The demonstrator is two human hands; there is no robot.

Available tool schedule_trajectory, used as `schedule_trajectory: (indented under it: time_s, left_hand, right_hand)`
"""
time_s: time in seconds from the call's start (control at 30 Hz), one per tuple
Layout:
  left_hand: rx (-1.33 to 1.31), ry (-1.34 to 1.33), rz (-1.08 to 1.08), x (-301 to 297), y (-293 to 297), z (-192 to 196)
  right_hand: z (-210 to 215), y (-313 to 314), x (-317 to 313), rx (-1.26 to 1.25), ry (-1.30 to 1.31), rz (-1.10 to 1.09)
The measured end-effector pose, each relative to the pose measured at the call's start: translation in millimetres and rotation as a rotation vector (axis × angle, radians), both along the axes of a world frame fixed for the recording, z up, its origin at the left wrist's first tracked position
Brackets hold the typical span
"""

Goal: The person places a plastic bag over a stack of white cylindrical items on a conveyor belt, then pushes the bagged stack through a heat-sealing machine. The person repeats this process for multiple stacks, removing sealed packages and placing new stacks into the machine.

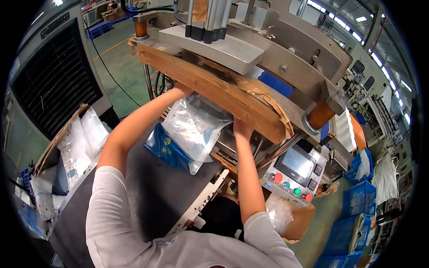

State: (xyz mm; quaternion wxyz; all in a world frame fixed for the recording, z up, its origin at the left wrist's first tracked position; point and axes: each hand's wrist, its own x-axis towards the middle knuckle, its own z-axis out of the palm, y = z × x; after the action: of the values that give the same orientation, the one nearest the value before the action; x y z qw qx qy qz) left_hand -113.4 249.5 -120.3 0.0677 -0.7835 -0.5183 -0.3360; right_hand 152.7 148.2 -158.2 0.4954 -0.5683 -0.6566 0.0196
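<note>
Centrally, filling the upper middle of the frame: a steel press machine point(250, 49) edged with a taped cardboard strip point(214, 91). Below it, a dark grey desk point(147, 192) sloping to the lower left. Right of centre, a control panel point(295, 172) with screen and coloured buttons. Mid-frame, resting on the desk with its top end under the press: a clear plastic bag point(194, 127) over a blue printed pouch point(163, 149). Probably light, limp and slippery; best gripped at the upper corners. Left hand point(181, 89) and right hand point(241, 127) tucked beneath the cardboard edge at the bag's top; grip and finger spread hidden, so cannot tell.
</note>
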Motion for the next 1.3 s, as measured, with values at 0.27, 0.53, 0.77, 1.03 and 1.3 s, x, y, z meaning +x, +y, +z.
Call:
schedule_trajectory:
  time_s: [0.27, 0.53, 0.77, 1.03, 1.3]
  left_hand:
    - [-0.030, 0.083, 0.143, 11, 5, 21]
    - [0.117, 0.017, 0.009, 36, -91, 4]
    - [-0.349, 0.306, 0.179, 55, -206, -65]
    - [-0.354, 0.254, 0.142, 46, -213, -71]
    - [-0.329, 0.247, 0.142, 45, -213, -74]
  right_hand:
    - [20, 46, 13, -0.080, -0.076, -0.009]
    - [-22, -54, 22, -0.230, 0.470, 0.283]
    - [-85, -89, -3, -0.512, 0.206, 0.629]
    - [-54, -178, 121, -0.690, 0.661, 0.774]
    - [-209, -271, 383, -0.903, 1.336, -0.051]
